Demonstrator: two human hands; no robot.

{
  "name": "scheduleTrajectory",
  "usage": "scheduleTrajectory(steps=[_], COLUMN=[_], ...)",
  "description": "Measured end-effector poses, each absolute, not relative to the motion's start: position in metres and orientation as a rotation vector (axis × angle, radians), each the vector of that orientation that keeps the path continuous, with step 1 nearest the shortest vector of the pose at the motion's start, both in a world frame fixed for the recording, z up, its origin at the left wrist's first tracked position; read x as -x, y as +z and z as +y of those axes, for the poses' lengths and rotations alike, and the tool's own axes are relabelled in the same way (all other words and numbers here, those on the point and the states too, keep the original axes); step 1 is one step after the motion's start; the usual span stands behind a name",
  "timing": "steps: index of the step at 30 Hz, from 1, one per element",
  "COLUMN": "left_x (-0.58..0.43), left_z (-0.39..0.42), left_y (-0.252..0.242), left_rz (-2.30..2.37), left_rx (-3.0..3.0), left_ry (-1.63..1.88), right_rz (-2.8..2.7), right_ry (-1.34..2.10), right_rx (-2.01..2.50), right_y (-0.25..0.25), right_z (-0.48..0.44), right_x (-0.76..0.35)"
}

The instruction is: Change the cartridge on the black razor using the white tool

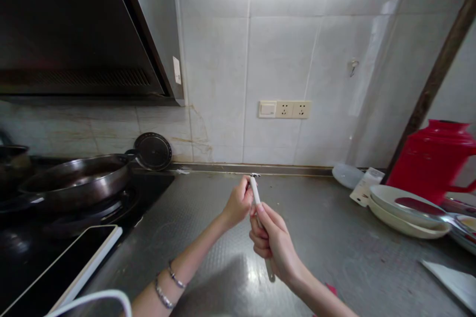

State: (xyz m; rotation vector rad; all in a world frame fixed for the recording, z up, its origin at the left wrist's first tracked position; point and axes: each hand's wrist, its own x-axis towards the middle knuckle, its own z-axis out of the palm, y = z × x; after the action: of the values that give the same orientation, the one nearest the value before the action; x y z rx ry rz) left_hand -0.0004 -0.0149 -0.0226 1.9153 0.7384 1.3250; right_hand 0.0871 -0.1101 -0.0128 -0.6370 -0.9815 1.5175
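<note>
Both my hands meet above the steel counter [320, 228] in the middle of the view. My right hand [273, 242] is wrapped round a slim white utensil with a metal end [256, 193], its handle sticking out below my fist. My left hand [238, 203], with bracelets on its wrist, pinches the upper tip of the same utensil. What sits at that tip is too small to make out.
A dark wok [74, 178] sits on the stove at the left, a round lid [153, 151] leaning behind it. A tablet or phone [63, 267] lies at the lower left. Stacked plates [405, 210] and a red jug [431, 158] stand at the right. A socket strip [284, 109] is on the tiled wall.
</note>
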Motion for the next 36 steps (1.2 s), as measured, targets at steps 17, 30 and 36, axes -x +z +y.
scheduleTrajectory(steps=[17,30,36], left_x=[0.001,0.001,0.002], left_z=[-0.013,-0.015,-0.015], left_y=[-0.025,-0.023,-0.020], left_rz=[0.634,0.705,0.620], left_rx=[-1.852,-1.844,-1.874], left_ry=[1.340,1.353,1.351], right_rz=[-0.931,-0.959,-0.966], right_ry=[1.444,1.497,1.463], right_rx=[0.605,0.594,0.550], right_y=[-0.008,-0.011,-0.007], right_z=[-0.099,-0.104,-0.099], right_x=[-0.089,-0.088,-0.090])
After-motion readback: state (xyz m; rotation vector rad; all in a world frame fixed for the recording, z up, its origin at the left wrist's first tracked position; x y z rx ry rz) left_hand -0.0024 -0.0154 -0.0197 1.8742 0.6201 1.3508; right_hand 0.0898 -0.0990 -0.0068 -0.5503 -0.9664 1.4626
